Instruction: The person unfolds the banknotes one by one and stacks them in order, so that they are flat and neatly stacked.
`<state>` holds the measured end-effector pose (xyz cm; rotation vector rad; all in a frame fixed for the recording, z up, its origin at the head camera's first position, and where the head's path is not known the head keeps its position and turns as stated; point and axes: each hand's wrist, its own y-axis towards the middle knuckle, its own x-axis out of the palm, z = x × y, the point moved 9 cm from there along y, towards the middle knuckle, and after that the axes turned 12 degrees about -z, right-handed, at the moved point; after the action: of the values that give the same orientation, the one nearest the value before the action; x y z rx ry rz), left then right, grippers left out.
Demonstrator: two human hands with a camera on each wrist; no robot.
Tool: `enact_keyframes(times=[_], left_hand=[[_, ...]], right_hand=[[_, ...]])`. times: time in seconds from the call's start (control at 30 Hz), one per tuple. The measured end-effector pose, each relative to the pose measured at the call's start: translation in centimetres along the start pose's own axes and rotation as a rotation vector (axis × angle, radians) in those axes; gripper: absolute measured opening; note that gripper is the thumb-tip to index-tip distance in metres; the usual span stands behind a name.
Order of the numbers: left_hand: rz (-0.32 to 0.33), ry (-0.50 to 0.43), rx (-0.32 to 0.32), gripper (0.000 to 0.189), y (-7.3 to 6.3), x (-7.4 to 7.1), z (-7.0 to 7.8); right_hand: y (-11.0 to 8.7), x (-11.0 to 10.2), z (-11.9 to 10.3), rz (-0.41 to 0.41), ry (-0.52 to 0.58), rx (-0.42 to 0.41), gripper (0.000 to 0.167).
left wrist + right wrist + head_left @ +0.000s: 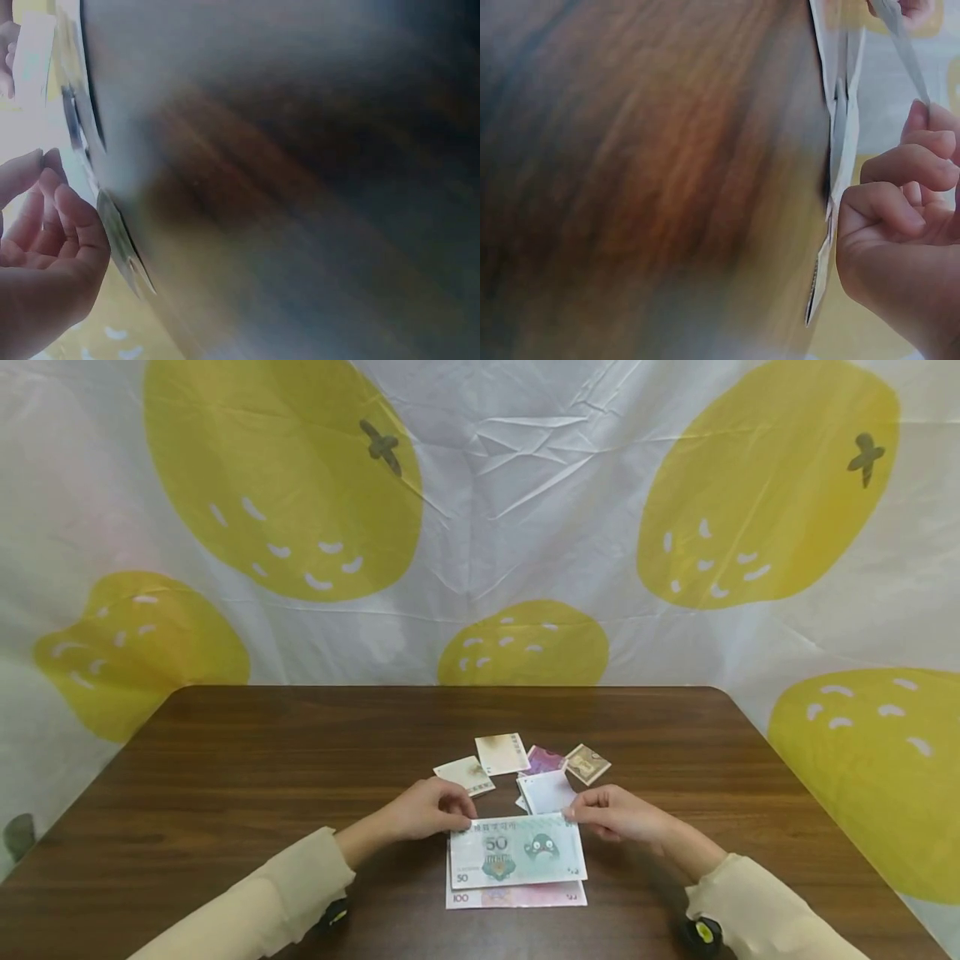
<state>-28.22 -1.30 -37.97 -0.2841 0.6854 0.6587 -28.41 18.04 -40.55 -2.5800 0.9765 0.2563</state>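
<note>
A green 50 banknote [517, 852], printed with a cartoon face, is stretched flat between both hands. My left hand [427, 810] pinches its upper left corner between thumb and forefinger, while my right hand [622, 814] pinches the upper right corner. Below it a pink 100 banknote [525, 896] shows along its lower edge, mostly covered by the green one. In the right wrist view the banknote [904, 52] runs edge-on from the fingertips, lifted above the papers on the table. The other fingers of the right hand [900, 202] are curled in.
Just beyond the hands lie a pale note [502, 753], a cream note [467, 775], a purple note [543, 762], a brown note [588, 764] and overlapping white papers [547, 792]. The dark wooden table [300, 735] ends at a lemon-print cloth [525, 527].
</note>
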Motion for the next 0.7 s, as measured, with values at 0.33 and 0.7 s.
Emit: enact_keyframes(times=[0.33, 0.7], left_hand=[[-0.034, 0.02, -0.048, 0.007, -0.1, 1.0, -0.5], [-0.045, 0.06, -0.095, 0.01, -0.3, 1.5, -0.5]], right_hand=[[0.2, 0.7, 0.7, -0.028, -0.083, -0.005, 0.02], [0.0, 1.0, 0.3, 0.041, -0.234, 0.009, 0.016]])
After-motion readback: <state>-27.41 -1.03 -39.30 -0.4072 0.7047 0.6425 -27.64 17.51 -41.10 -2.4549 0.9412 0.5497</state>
